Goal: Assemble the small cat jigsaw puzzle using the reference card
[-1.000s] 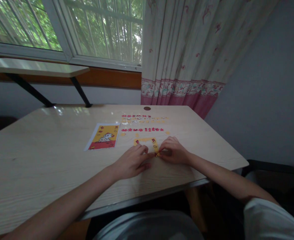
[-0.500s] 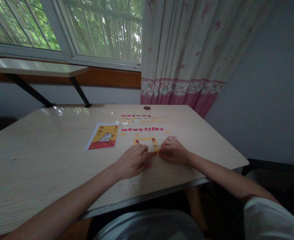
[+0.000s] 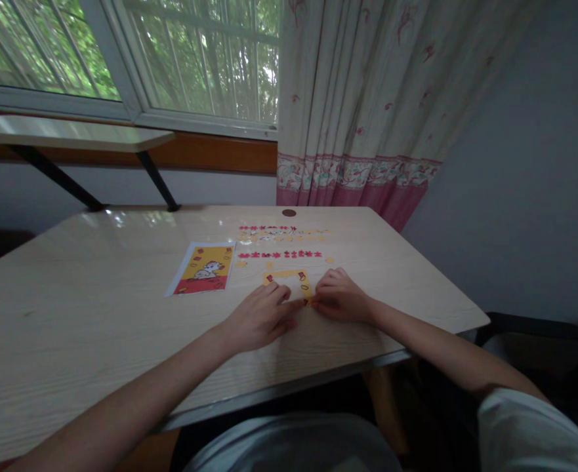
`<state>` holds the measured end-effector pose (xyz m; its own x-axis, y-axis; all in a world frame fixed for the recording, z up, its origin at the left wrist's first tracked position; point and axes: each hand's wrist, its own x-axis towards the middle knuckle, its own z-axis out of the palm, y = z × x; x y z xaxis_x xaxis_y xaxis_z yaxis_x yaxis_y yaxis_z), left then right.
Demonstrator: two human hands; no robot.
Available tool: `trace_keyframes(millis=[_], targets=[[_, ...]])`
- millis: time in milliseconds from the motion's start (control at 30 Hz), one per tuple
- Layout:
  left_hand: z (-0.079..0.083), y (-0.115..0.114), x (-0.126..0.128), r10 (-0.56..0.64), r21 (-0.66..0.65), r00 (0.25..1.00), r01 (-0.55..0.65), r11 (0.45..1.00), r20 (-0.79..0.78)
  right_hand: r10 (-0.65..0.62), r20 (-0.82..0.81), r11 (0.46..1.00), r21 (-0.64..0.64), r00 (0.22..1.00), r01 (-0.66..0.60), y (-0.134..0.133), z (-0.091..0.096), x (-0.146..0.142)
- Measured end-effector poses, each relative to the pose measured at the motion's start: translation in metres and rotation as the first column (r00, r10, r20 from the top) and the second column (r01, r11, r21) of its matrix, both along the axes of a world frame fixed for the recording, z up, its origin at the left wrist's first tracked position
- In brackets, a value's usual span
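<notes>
A partly assembled jigsaw puzzle, a yellow border with red and dark shapes, lies flat on the table in front of me. My left hand rests over its left and near side. Its index finger is stretched out to the lower right corner, with the thumb apart below and nothing held. From the right, my right hand pinches at that same corner, its fingertips on a small yellow puzzle piece that they mostly cover. Both hands hide part of the puzzle.
A reference picture of a white animal on yellow and red lies to the left. Rows of loose red puzzle pieces and yellow ones run behind the puzzle. A raised shelf stands at the back left of the table.
Hardly anything differs. Both hands stay at the puzzle's lower right corner, the right fingers shifting only very slightly.
</notes>
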<state>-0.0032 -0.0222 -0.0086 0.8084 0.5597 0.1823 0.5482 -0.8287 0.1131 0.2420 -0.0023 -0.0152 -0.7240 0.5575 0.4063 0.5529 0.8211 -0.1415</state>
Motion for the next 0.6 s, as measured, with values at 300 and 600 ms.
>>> trace_keyframes(millis=[300,600], targets=[[0.0,0.0,-0.005,-0.045,0.002,0.999,0.045,0.999,0.029,-0.007,-0.073,0.999,-0.053,0.997,0.003,0.001,0.0,-0.001],[0.008,0.026,-0.027,0.158,0.021,0.971,-0.164,0.986,0.178,-0.159,-0.21,0.986,0.016,0.965,0.166,0.025,-0.006,0.013]])
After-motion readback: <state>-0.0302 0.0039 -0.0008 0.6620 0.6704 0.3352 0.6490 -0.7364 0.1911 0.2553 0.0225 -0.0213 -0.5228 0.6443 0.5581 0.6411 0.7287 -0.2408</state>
